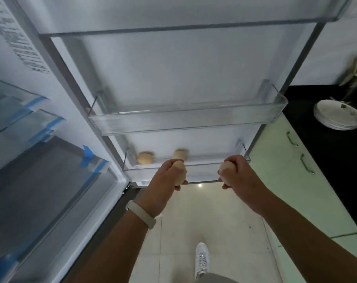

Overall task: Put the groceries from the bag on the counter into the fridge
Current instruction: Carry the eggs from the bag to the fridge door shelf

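Each grip's wrapped around a smooth tan egg, left hand [169, 176] and right hand [238, 173], clear plastic door shelf [204, 167] sitting just beyond both, left a touch closer.

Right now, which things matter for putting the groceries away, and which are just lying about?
In the job: egg in left hand; egg in right hand; two eggs already in the bottom door shelf.
Lying about: stack of plates; counter; wristband.

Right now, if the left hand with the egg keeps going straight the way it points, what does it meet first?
Probably the clear front wall of the lowest door shelf, just ahead of the left hand and its egg. Depth is hard to judge; it may clear the rim.
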